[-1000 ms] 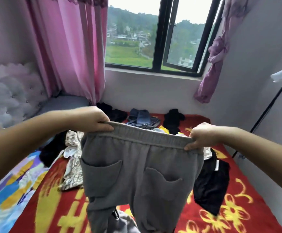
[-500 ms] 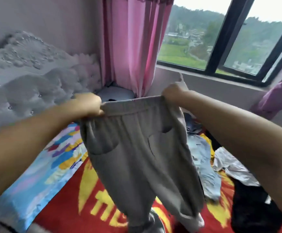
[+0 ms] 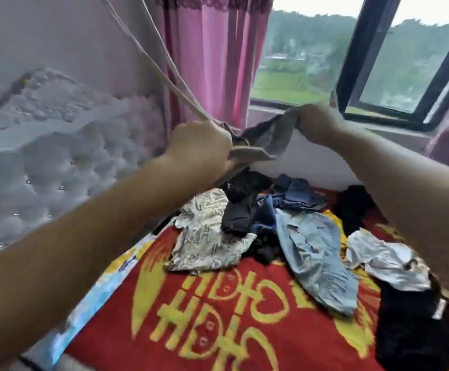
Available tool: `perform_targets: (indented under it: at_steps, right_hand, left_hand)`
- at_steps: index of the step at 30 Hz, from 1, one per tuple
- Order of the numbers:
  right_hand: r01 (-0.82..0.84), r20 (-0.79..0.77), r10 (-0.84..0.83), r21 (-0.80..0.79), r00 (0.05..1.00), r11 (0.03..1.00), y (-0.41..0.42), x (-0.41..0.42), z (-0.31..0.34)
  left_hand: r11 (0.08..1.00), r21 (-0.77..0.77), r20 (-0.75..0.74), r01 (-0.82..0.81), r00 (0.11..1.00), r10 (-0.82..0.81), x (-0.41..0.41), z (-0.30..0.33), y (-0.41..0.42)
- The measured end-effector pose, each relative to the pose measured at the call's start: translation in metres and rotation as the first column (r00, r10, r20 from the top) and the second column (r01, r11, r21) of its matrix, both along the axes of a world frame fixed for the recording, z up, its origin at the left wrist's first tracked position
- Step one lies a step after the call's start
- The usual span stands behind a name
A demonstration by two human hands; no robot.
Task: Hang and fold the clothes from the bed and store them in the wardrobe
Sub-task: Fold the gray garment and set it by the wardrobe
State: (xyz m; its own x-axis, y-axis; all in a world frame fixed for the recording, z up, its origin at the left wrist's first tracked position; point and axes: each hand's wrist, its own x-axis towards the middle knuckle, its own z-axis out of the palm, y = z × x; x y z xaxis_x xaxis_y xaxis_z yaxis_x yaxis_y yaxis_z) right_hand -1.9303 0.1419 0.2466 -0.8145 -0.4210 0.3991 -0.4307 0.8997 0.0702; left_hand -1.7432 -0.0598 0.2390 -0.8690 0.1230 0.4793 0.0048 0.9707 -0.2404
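Both hands hold the grey trousers [image 3: 264, 137] in the air above the bed [image 3: 218, 311]. The left hand [image 3: 200, 145] is fisted round one end of the waistband, the right hand [image 3: 315, 123] clenches the other, and the cloth sags between them. Two pale strips of the garment rise from the left hand past the pink curtain [image 3: 212, 57]. Below the hands, loose clothes [image 3: 293, 231] lie heaped on the bed.

- We see the clothes pile [image 3: 285, 226] on the bed [image 3: 218, 317], toward its far end.
- The headboard [image 3: 57, 162] stands left; the window [image 3: 352, 62] lies beyond, the curtain [image 3: 212, 57] at its left.
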Motion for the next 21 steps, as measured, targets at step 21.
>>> perform_targets:
  at_steps: [21]
  right_hand:
    - [0.548,0.911,-0.259,0.044,0.322,0.835,0.383,0.164,-0.561]
  left_hand:
    - [0.880,0.427,0.898,-0.209,0.210,-0.386,0.092,-0.548,0.379]
